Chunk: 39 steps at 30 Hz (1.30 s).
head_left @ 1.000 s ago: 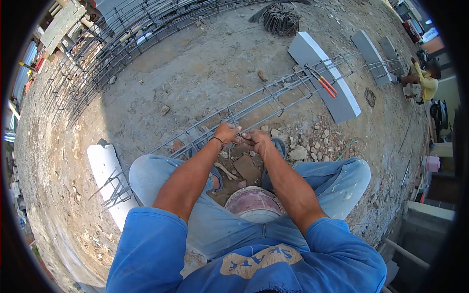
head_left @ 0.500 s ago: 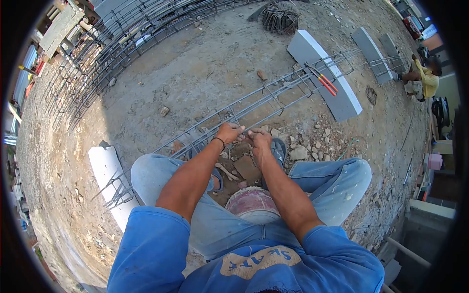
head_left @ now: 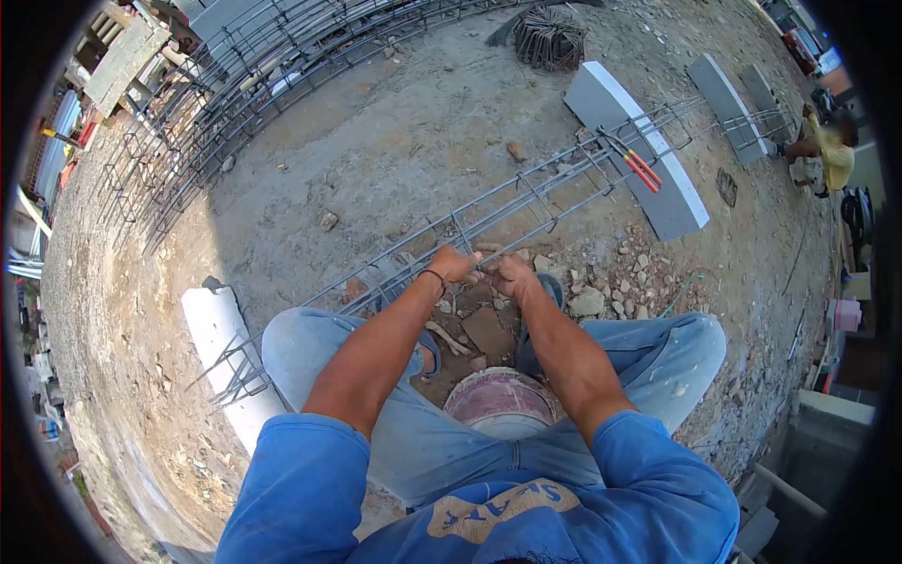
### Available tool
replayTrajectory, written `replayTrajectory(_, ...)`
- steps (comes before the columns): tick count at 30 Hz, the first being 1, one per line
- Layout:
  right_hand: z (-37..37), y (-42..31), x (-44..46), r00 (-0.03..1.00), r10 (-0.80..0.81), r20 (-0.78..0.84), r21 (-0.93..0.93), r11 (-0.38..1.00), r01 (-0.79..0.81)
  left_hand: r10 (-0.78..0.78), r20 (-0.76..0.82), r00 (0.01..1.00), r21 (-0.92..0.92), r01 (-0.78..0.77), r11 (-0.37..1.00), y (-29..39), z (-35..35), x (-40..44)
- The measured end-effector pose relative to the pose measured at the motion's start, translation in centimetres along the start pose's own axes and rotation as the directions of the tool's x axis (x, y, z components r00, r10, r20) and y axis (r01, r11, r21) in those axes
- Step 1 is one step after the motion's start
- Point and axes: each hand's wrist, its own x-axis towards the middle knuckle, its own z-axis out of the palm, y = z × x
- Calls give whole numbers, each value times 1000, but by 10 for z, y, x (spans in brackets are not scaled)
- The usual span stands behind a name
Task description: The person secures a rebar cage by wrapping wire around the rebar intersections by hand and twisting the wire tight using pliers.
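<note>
A long rebar cage [head_left: 536,209] of thin steel bars and square stirrups runs diagonally in front of me. My left hand [head_left: 457,265] is closed at its near bar. My right hand [head_left: 510,274] is beside it, fingers pinched together at the same spot; whatever is between them is too small to make out. Pincers with red-orange handles [head_left: 643,172] lie across the cage farther right. The cage rests on a grey-white block [head_left: 648,160] at the right and a white block [head_left: 225,348] at the left.
Between my legs is an upturned bucket [head_left: 501,399]. Broken stones [head_left: 587,301] lie by my right foot. More rebar cages [head_left: 244,89] are stacked at the upper left, and a bundle of bent stirrups [head_left: 549,39] sits at the top. Another person [head_left: 827,160] in yellow is at the far right.
The whole view has shifted slightly, so everything appears a little farther right and lower. Both hands stay together at the same part of the cage, with small finger movements.
</note>
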Motion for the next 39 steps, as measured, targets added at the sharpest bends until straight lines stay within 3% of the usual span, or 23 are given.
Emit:
replayTrajectory(5, -19, 10, 19, 999, 40, 1, -132, 990, -39, -23, -40, 999, -49, 21, 999, 3, 5, -7)
replayTrajectory(11, 14, -8, -16, 1000, 4, -20, 16, 1000, -4, 25, -57, 998, -104, -31, 994, -8, 6, 4)
replayTrajectory(14, 15, -8, -32, 990, -76, -123, 12, 997, 78, 38, -24, 999, -159, -41, 986, -6, 5, 5)
replayTrajectory(15, 16, -5, -34, 893, -236, -383, -228, 961, 156, 26, -13, 1000, -169, -28, 985, -6, 4, 5)
replayTrajectory(16, 16, -4, -35, 708, -429, -562, -468, 870, 155, 30, -7, 1000, -178, -31, 984, -7, 4, 5)
replayTrajectory(17, 15, -3, -37, 703, -436, -562, -476, 866, 156, 28, -1, 1000, -191, -28, 981, -7, 3, 5)
replayTrajectory(18, 29, -9, -51, 540, -767, -346, -827, 521, 210, 26, 6, 1000, -203, -24, 979, -9, 2, 7)
replayTrajectory(19, 45, -14, -64, 365, -931, 7, -986, 55, 160, 31, 12, 999, -206, -28, 978, -11, 2, 10)
replayTrajectory(20, 60, -23, -67, 358, -919, 164, -971, -87, 223, 58, 6, 998, -194, -56, 979, -15, 0, 15)
replayTrajectory(21, 66, -26, -60, 355, -920, 167, -971, -91, 221, 85, 0, 996, -180, -83, 980, -18, -1, 19)
replayTrajectory(23, 78, -32, -46, 618, -745, 250, -947, -56, 316, 103, 10, 995, -189, -99, 977, -23, -3, 24)
replayTrajectory(24, 84, -38, -43, 608, -751, 256, -946, -65, 317, 117, 16, 993, -198, -112, 974, -24, -5, 28)
replayTrajectory(26, 99, -49, -41, 892, -441, 103, -994, -65, 83, 173, 3, 985, -160, -170, 972, -41, -6, 52)
replayTrajectory(27, 102, -49, -38, 887, -449, 110, -994, -74, 85, 214, -12, 977, -125, -214, 969, -38, -6, 50)
replayTrajectory(29, 104, -40, -36, 864, -491, 114, -983, -179, 28, 172, -17, 985, -132, -173, 976, -34, -6, 46)
replayTrajectory(31, 103, -32, -33, 823, -548, 149, -976, -214, 34, 130, -82, 988, -23, -132, 991, -25, -3, 37)
replayTrajectory(33, 102, -25, -40, 777, -605, 174, -969, -244, 27, 177, -69, 982, -97, -183, 978, -24, -1, 32)
replayTrajectory(35, 104, -23, -57, 726, -645, 239, -961, -265, 81, 100, -158, 982, 83, -87, 993, -9, 1, 14)
replayTrajectory(38, 91, -6, -72, 713, -668, 214, -970, -233, 72, 267, -183, 946, 249, -218, 943, -52, -3, 82)
replayTrajectory(39, 92, -3, -79, 698, -684, 210, -969, -238, 58, 311, -121, 943, 223, -280, 934, -80, -13, 121)
